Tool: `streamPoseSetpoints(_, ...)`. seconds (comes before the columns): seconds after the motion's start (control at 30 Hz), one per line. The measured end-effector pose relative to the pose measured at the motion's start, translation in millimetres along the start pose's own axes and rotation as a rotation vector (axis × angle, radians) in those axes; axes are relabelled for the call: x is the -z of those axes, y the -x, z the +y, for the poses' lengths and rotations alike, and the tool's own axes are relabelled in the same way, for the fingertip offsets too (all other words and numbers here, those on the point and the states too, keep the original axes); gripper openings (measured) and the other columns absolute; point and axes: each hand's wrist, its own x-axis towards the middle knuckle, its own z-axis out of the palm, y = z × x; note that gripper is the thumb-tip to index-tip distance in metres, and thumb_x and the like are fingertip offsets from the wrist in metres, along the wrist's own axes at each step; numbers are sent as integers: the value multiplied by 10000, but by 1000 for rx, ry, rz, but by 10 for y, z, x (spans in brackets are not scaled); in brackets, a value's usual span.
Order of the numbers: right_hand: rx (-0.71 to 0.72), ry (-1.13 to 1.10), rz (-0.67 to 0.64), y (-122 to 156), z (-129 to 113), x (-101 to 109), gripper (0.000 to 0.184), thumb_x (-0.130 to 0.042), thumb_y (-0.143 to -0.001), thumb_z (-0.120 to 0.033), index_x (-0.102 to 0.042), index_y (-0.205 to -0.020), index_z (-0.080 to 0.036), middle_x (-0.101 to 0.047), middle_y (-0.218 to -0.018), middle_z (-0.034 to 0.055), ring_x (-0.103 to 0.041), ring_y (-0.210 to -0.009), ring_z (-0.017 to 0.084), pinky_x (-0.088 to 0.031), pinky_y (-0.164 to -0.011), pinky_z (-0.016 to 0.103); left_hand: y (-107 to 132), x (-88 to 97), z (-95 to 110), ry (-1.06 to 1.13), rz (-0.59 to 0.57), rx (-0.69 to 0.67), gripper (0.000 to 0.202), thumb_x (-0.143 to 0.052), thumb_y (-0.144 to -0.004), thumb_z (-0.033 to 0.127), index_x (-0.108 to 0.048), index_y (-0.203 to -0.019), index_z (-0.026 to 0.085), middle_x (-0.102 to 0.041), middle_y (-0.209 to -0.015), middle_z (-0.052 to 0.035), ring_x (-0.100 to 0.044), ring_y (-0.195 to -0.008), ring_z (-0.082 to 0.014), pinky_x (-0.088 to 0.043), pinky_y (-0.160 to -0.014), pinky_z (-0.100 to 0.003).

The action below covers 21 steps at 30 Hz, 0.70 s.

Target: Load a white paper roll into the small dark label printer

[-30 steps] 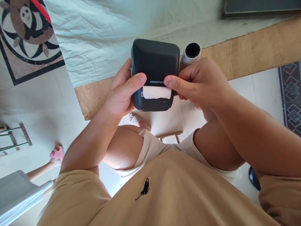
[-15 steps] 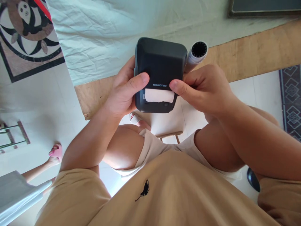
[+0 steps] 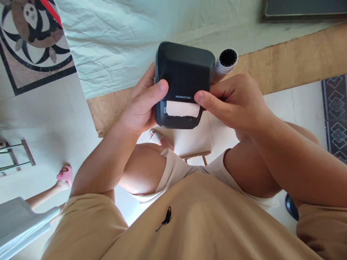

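Note:
A dark grey label printer is held up in front of me by both hands. A strip of white paper sticks out of its slot near the lower edge. My left hand wraps the printer's left side, thumb resting on its top face. My right hand grips the right side, thumb pressed beside the paper. The same hand's fingers also curl around a white roll with a dark ribbed core that pokes out behind the printer.
A wooden table with a crumpled white cloth lies beyond my hands. A dark tray edge sits at the top right. Another person's foot in a pink slipper is at the left, near a metal rack.
The printer and both hands have shifted slightly right and up since a second ago. The grip is unchanged.

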Motion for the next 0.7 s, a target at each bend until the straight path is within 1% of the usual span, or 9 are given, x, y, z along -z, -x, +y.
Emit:
streamPoseSetpoints(0.1, 6, -7, 3, 6, 5, -2, 687, -531, -883, -608, -303, -500, -85, -207, -462, 4, -159, -478, -24, -96, -460, 241, -4, 20, -13, -5, -45, -16, 551, -604, -884, 589, -566, -1316, 250, -660, -1161, -74, -618, -1231, -273, -533, -1070, -398)
streamPoseSetpoints(0.17, 16, -16, 2, 12, 12, -3, 690, -515, -880, -636, -323, -513, -84, -213, -470, 4, -162, -486, -21, -103, -467, 238, -3, 18, -23, 2, -50, -19, 603, -591, -878, 615, -539, -1349, 241, -652, -1191, -84, -620, -1227, -278, -523, -1076, -412)
streamPoseSetpoints(0.23, 22, -18, 5, 16, 19, -2, 701, -500, -876, -661, -326, -516, -85, -217, -473, 5, -163, -488, -18, -107, -471, 240, 3, -3, -21, 19, -24, -19, 600, -588, -880, 606, -536, -1349, 236, -649, -1213, -87, -629, -1204, -274, -544, -1029, -393)
streamPoseSetpoints(0.33, 13, -10, 15, 13, 19, -1, 718, -492, -870, -680, -316, -506, -87, -220, -471, 10, -163, -489, -13, -102, -470, 249, 13, -53, 22, 36, 13, -20, 486, -563, -914, 535, -578, -1293, 230, -675, -1165, -72, -668, -1087, -234, -584, -885, -321)
streamPoseSetpoints(0.43, -10, 2, 16, 4, 6, -1, 698, -501, -879, -653, -338, -502, -88, -231, -468, 13, -172, -490, -11, -106, -466, 252, 19, -83, 72, 32, -3, 41, 414, -575, -917, 500, -621, -1222, 225, -689, -1118, -62, -678, -1032, -212, -585, -840, -286)
streamPoseSetpoints(0.53, -28, 10, 8, 1, -11, -2, 688, -521, -882, -626, -329, -496, -90, -231, -465, 13, -173, -493, -12, -110, -467, 253, 19, -66, 57, 62, -19, 9, 379, -543, -924, 471, -640, -1182, 210, -695, -1075, -63, -691, -999, -205, -589, -791, -273)
streamPoseSetpoints(0.6, -35, 9, 6, 3, -17, -3, 691, -523, -883, -625, -319, -495, -91, -228, -462, 14, -173, -494, -12, -106, -468, 254, 14, -37, 10, 79, -3, -31, 393, -502, -932, 474, -641, -1177, 200, -701, -1040, -72, -703, -974, -219, -590, -763, -291)
streamPoseSetpoints(0.7, -24, 2, 15, 7, -13, -7, 702, -504, -884, -643, -317, -496, -90, -222, -461, 15, -169, -492, -12, -97, -471, 249, -3, -7, -47, 80, 41, 14, 472, -535, -875, 565, -644, -1146, 194, -706, -992, -89, -696, -1012, -285, -582, -836, -376)
